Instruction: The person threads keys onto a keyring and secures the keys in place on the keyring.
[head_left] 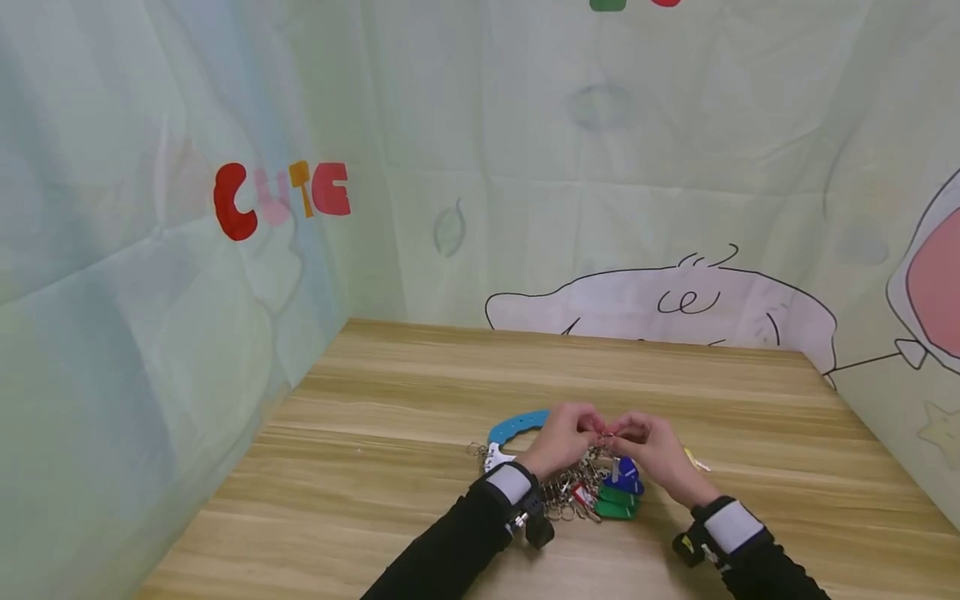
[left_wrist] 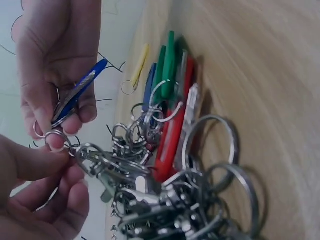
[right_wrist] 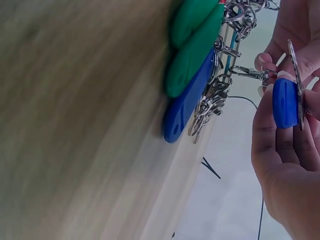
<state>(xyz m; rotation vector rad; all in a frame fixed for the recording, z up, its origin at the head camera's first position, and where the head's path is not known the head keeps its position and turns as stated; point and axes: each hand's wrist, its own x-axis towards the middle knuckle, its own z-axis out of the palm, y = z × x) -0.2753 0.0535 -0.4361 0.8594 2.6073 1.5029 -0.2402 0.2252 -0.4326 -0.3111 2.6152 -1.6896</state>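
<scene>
Both hands meet above a bunch of metal key rings and swivel clasps [head_left: 566, 492] on the wooden table. My left hand [head_left: 558, 437] pinches a small metal clasp [left_wrist: 80, 152] between thumb and fingertips. Facing it, my right hand [head_left: 660, 454] grips a metal split ring [left_wrist: 54, 135] with a blue key tag [right_wrist: 286, 102] hanging from it. Ring and clasp meet at the fingertips; whether they are linked I cannot tell. Below lie green tags [right_wrist: 195, 60], another blue tag [right_wrist: 187, 100] and a red tag [left_wrist: 172, 130].
A blue curved handle [head_left: 517, 425] with a white part [head_left: 495, 457] lies left of the bunch, partly behind the left hand. A yellow tag [head_left: 697, 461] with a ring rests beyond the right wrist. Printed cloth walls [head_left: 465, 167] border the wooden table [head_left: 360, 467].
</scene>
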